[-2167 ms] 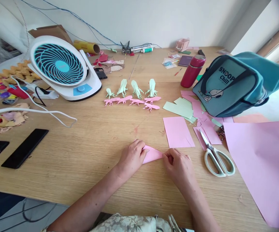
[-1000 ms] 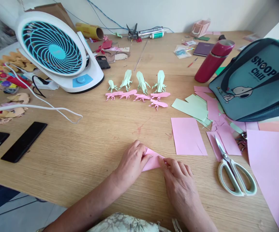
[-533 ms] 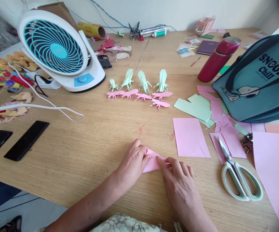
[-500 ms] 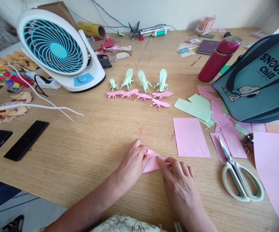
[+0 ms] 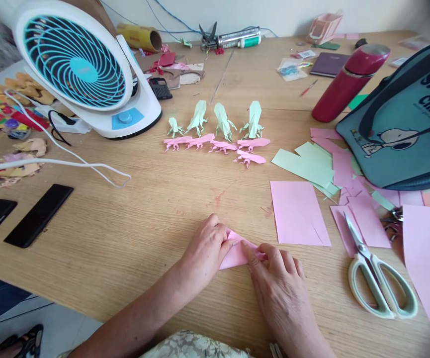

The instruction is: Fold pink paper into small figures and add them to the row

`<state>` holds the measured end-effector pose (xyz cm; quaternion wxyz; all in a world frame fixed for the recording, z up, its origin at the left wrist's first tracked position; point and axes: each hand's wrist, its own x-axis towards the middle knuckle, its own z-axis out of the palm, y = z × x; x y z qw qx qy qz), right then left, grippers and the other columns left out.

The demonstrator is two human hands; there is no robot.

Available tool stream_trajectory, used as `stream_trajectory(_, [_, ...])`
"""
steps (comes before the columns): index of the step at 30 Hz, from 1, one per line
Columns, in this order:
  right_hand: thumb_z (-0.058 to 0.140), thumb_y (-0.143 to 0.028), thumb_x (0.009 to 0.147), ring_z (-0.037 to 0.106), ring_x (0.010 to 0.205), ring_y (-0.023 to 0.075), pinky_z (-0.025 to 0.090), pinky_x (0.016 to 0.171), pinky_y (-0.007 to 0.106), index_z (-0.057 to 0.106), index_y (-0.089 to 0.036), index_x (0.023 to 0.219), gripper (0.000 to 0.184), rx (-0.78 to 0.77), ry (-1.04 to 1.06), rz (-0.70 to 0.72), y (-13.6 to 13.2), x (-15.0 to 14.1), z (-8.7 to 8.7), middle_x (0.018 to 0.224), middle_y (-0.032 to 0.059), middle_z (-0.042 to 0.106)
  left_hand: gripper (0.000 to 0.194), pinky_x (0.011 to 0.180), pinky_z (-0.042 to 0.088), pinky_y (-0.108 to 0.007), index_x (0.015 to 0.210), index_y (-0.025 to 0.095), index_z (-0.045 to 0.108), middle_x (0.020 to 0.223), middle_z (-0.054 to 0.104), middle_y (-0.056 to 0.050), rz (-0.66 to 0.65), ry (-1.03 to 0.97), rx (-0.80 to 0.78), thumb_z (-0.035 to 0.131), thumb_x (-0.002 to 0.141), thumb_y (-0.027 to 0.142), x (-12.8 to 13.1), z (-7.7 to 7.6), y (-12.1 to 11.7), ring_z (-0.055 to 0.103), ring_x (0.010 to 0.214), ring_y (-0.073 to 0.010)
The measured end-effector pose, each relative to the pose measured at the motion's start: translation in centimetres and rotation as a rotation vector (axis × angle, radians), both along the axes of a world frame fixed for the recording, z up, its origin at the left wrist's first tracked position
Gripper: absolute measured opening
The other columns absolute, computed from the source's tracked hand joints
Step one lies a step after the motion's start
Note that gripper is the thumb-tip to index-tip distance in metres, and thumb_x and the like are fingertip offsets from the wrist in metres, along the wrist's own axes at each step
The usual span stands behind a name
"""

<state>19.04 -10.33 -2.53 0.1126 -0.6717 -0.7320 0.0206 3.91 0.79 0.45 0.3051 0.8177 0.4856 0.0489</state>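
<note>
A folded piece of pink paper [image 5: 234,256] lies on the table between my hands. My left hand [image 5: 208,243] is closed on its upper left part, thumb pressed on top and fingers curled. On the right end, my right hand [image 5: 280,276] grips the paper with thumb above, the fingers bent around the far edge. Part of the paper is hidden under both hands. Further back stand several light green folded paper insects [image 5: 222,122], with a row of pink folded paper insects [image 5: 250,158] in front of them.
Right of my hands lie a pink sheet [image 5: 300,214], scissors [image 5: 382,286] and green paper pieces [image 5: 304,166]. A teal bag [image 5: 404,119] and red flask [image 5: 343,94] stand behind. At left are a white fan [image 5: 140,117], a cable [image 5: 69,161] and a black phone-like slab [image 5: 39,215].
The view has shifted slightly, so objects at the right appear further right. Both hands keep hold of the pink paper in nearly the same pose.
</note>
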Motion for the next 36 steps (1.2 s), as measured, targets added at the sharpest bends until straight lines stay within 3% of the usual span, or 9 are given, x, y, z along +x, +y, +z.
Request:
stream_trajectory(7, [0.058,-0.017,0.086,0.051,0.085,0.0259,0.037,0.071,0.039,0.055,-0.029,0.133,0.049,-0.017,-0.037,-0.016,0.1,-0.2,0.0,0.107,0.0103,0.061,0.027,0.073,0.043,-0.029,0.065,0.016,0.051,0.082,0.052,-0.002,-0.001,0.018,0.005,0.062,0.089,0.023,-0.2,-0.5,0.3,0.055,0.080,-0.0169])
stream_trajectory(13, [0.058,-0.019,0.088,0.051,0.085,0.0252,0.036,0.071,0.039,0.055,-0.028,0.134,0.047,-0.001,-0.042,-0.027,0.1,-0.4,0.0,0.108,0.0101,0.061,0.013,0.073,0.047,-0.028,0.081,0.016,0.055,0.091,0.053,-0.002,0.011,0.011,0.101,0.066,0.086,0.022,-0.4,-0.8,0.0,0.055,0.083,-0.0166])
stream_trajectory(16, [0.058,-0.019,0.089,0.051,0.085,0.0250,0.035,0.071,0.038,0.055,-0.028,0.134,0.046,0.010,-0.050,-0.028,0.1,-0.4,0.1,0.107,0.0102,0.061,0.008,0.080,0.049,-0.031,0.087,0.017,0.060,0.096,0.058,-0.004,-0.080,-0.018,0.194,0.057,0.092,0.023,-0.6,-0.3,-0.9,0.057,0.091,-0.0181])
stream_trajectory(20, [0.058,-0.021,0.090,0.051,0.085,0.0238,0.035,0.071,0.037,0.056,-0.028,0.131,0.042,0.010,-0.044,-0.036,0.2,-0.4,0.2,0.106,0.0093,0.061,0.016,0.093,0.049,-0.037,0.099,0.016,0.062,0.107,0.065,-0.007,-0.311,-0.014,0.335,0.048,0.093,0.011,-1.6,0.0,-3.2,0.059,0.103,-0.0213])
stream_trajectory(25, [0.057,-0.021,0.092,0.051,0.087,0.0235,0.034,0.072,0.036,0.054,-0.028,0.132,0.041,0.036,-0.026,-0.043,0.1,-0.5,0.1,0.106,0.0092,0.061,0.035,0.108,0.041,-0.043,0.127,0.014,0.053,0.131,0.061,-0.012,-0.379,0.026,0.439,0.055,0.092,0.017,-2.7,-1.0,-5.0,0.055,0.123,-0.0249])
stream_trajectory(36, [0.056,-0.023,0.093,0.052,0.090,0.0225,0.033,0.074,0.034,0.054,-0.029,0.132,0.039,0.026,-0.017,-0.044,0.1,-0.6,0.5,0.105,0.0073,0.060,0.049,0.114,0.031,-0.047,0.137,0.016,0.047,0.151,0.042,-0.014,-0.432,0.178,0.505,0.056,0.094,0.037,-2.7,-1.9,-5.5,0.041,0.139,-0.0272])
